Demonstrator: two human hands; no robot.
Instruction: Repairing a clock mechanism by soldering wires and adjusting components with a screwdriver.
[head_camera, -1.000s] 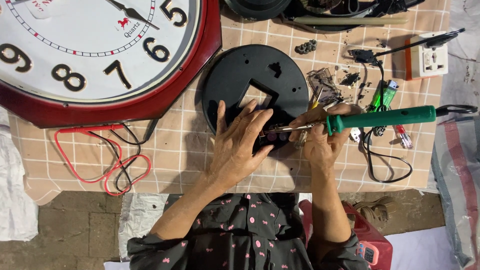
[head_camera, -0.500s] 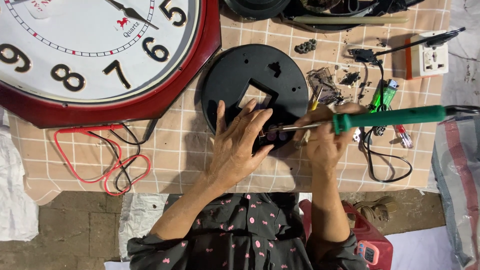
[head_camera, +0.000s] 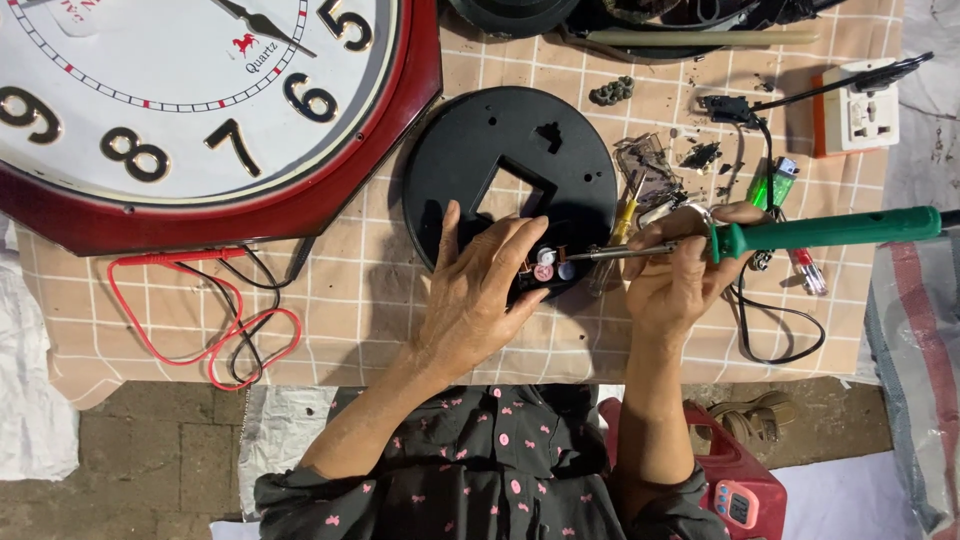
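My left hand (head_camera: 475, 300) presses down on a small clock mechanism with tiny gears (head_camera: 548, 268) at the near edge of a round black back plate (head_camera: 510, 150). My right hand (head_camera: 675, 280) grips a green-handled soldering iron (head_camera: 820, 232) held level, its metal tip pointing left and reaching the mechanism next to my left fingertips. The hands lie side by side over a checked beige tablecloth (head_camera: 350, 300).
A big red-framed wall clock (head_camera: 180, 110) fills the upper left. Red and black test leads (head_camera: 215, 330) coil below it. Small parts, a lighter (head_camera: 775, 180), a screwdriver (head_camera: 808, 272), a black cable and a white socket block (head_camera: 865, 115) lie at right. A red stool with a timer (head_camera: 740, 490) stands below.
The soldering iron's handle has shifted slightly and its tip stays at the mechanism. My left hand has hardly moved.
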